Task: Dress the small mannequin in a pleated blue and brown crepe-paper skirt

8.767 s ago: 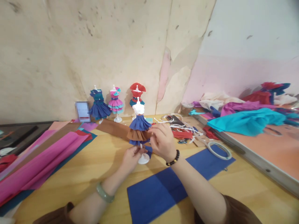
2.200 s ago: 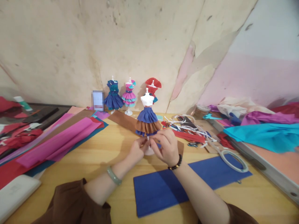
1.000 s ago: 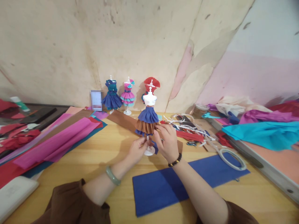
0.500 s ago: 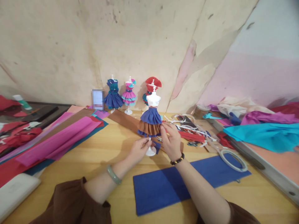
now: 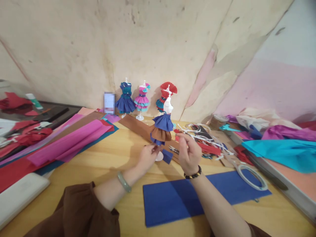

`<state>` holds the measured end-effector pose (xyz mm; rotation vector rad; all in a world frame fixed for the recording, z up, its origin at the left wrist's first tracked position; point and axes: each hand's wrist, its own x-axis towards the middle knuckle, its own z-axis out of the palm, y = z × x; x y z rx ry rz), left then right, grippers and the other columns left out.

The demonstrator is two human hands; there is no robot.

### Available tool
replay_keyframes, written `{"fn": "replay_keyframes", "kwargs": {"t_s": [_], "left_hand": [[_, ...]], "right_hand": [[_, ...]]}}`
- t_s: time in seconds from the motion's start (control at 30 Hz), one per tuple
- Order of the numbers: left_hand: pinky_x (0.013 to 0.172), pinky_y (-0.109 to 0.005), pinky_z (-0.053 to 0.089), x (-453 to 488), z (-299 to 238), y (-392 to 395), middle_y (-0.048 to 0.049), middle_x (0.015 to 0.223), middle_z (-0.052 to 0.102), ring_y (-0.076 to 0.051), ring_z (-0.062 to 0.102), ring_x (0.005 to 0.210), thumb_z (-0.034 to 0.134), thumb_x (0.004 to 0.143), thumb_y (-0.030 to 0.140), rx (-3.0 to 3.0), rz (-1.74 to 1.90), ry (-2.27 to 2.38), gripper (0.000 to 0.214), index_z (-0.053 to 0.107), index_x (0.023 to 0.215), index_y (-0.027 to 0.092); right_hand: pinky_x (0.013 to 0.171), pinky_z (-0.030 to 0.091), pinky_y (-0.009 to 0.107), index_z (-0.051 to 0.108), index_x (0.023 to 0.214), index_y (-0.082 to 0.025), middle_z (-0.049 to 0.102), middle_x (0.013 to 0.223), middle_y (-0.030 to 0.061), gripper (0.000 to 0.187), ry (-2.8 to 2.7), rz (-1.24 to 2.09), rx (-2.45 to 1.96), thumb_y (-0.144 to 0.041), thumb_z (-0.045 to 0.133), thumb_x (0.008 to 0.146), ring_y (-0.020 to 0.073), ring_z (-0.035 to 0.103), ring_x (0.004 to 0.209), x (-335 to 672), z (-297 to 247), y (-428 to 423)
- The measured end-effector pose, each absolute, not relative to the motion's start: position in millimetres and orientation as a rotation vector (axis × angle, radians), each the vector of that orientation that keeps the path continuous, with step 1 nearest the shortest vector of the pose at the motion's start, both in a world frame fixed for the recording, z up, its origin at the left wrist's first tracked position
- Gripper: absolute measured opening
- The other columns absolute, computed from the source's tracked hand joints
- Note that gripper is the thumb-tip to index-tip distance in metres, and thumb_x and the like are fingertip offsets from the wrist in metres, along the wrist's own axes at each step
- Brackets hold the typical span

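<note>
A small white mannequin on a stand wears a layered blue and brown paper skirt and leans to the right. My left hand is closed round its thin pole, just above the round base. My right hand hovers just right of the skirt, off it, with its fingertips pinched together; I cannot make out whether they hold anything. Small metal snips and a blue paper scrap lie on the table between the hands.
Three dressed mannequins stand by the back wall. Pink and red crepe sheets lie at the left, and a blue sheet lies in front. A tape ring, white strips and turquoise paper are at the right.
The mannequin has tipped to the right and turned. My right hand has come off the skirt's hem and drawn back to the right; my left hand stays at the stand.
</note>
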<state>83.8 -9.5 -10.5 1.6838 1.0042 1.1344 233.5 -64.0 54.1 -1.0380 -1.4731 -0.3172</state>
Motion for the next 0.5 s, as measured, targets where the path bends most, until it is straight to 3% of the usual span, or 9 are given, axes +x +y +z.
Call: {"fn": "replay_keyframes", "kwargs": {"t_s": [0.1, 0.2, 0.37, 0.5], "left_hand": [[0.066, -0.027, 0.049, 84.9, -11.5, -10.1, -0.0078, 0.086, 0.078, -0.021, 0.071, 0.075, 0.057, 0.090, 0.033, 1.711, 1.141, 1.019, 0.023, 0.073, 0.089, 0.017], [0.069, -0.028, 0.050, 84.7, -10.9, -10.9, -0.0079, 0.091, 0.079, -0.021, 0.071, 0.077, 0.057, 0.089, 0.027, 1.733, 1.141, 1.027, 0.020, 0.073, 0.095, 0.017], [0.067, -0.029, 0.047, 81.4, -10.2, -10.6, -0.0060, 0.078, 0.076, -0.020, 0.066, 0.068, 0.064, 0.083, 0.022, 1.708, 1.152, 1.052, 0.011, 0.073, 0.086, 0.017], [0.072, -0.031, 0.050, 80.6, -19.9, -6.1, -0.0047, 0.078, 0.073, -0.021, 0.066, 0.074, 0.067, 0.083, 0.019, 1.598, 1.151, 0.990, 0.006, 0.071, 0.081, 0.015]], "right_hand": [[0.067, 0.049, 0.030, 0.066, 0.121, -0.014, 0.073, 0.080, 0.0063, 0.028, -1.776, -0.456, -0.964, -0.021, 0.050, 0.099, 0.0174, 0.065, 0.068, 223.4, 62.8, -72.9], [0.057, 0.043, 0.029, 0.064, 0.128, -0.009, 0.067, 0.063, 0.0025, 0.035, -1.903, -0.545, -1.035, -0.024, 0.048, 0.101, 0.0154, 0.058, 0.054, 219.3, 63.8, -72.6], [0.054, 0.038, 0.027, 0.071, 0.118, -0.010, 0.068, 0.059, 0.0029, 0.035, -1.978, -0.617, -1.156, -0.031, 0.047, 0.102, 0.0134, 0.058, 0.051, 223.1, 52.2, -63.5], [0.057, 0.041, 0.026, 0.076, 0.102, -0.012, 0.073, 0.065, 0.0051, 0.030, -2.097, -0.549, -1.114, -0.029, 0.051, 0.101, 0.0130, 0.063, 0.054, 223.1, 44.3, -61.1]]}}
